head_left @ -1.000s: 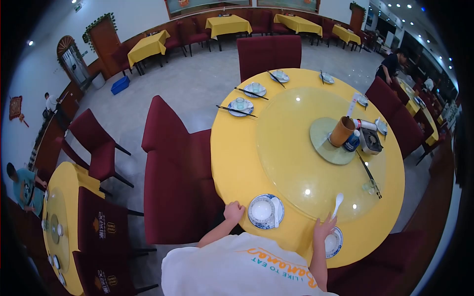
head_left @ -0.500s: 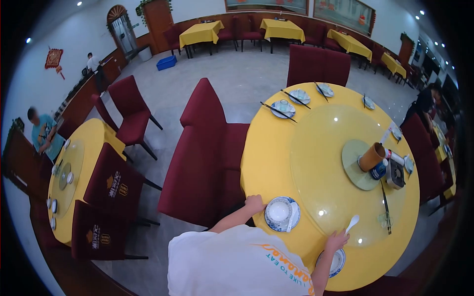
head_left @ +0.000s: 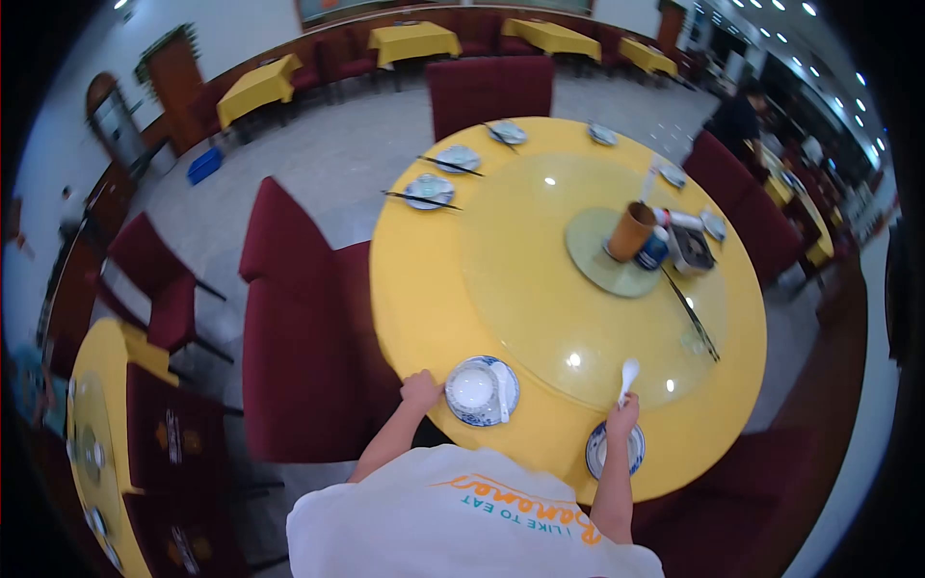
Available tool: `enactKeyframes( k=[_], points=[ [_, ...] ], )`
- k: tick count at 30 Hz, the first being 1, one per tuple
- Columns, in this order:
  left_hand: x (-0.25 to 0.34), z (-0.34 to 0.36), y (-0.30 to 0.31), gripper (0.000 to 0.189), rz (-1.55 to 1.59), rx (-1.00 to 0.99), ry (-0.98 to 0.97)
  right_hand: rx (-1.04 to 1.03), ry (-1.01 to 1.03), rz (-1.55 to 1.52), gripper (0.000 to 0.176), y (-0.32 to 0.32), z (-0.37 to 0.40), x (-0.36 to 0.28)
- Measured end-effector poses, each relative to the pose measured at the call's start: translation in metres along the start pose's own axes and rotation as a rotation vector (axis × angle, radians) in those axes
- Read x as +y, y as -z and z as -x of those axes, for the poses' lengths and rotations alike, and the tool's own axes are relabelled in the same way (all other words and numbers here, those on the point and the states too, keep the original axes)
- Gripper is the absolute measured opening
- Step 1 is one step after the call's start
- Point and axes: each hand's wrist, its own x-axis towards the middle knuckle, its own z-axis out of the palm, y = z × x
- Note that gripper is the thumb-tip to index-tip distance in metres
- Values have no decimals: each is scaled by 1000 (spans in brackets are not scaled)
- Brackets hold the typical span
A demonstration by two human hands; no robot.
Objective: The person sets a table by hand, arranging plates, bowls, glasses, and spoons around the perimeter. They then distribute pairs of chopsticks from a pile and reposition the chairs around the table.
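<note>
My right hand grips a white spoon, its bowl end pointing up and away from me. Below that hand is a blue-rimmed plate, partly covered by my hand and forearm. My left hand is closed like a fist at the near left edge of the round table, with nothing visible in it. Just right of it stands another blue-patterned plate, bearing a white bowl and a second white spoon.
A glass turntable carries a brown cylinder, a blue container, a small stove and chopsticks. Several place settings line the far rim. A maroon chair stands close on the left. Another person bends at a table far right.
The view has swung to the right, so the table sits further left. My right hand still holds the spoon, now more upright above the plate. My left hand stays at the table edge.
</note>
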Motion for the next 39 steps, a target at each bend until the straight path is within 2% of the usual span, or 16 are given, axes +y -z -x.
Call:
enactKeyframes(
  k=[3, 5, 9, 16, 20, 32, 39],
  points=[
    [3, 0, 5, 51, -11, -49, 2, 39, -64, -268, 31, -2, 0, 30],
    [-1, -4, -1, 51, -53, -31, -37, 98, -63, -277, 27, 14, 4, 25],
    [-7, -14, -12, 49, -125, 32, -113, 104, -297, -622, 17, 43, 5, 27],
    [-12, -11, -16, 39, -83, 73, -181, 223, -505, -944, 20, 102, 40, 18],
    [-11, -10, -17, 36, -79, 101, -176, 264, -580, -828, 23, 124, 68, 39],
    [-15, -9, -22, 37, 12, 168, -187, 262, -795, -917, 23, 116, 100, 79],
    [-12, -9, -20, 37, -8, 128, -156, 231, -718, -682, 18, 97, 109, 88]
  ],
)
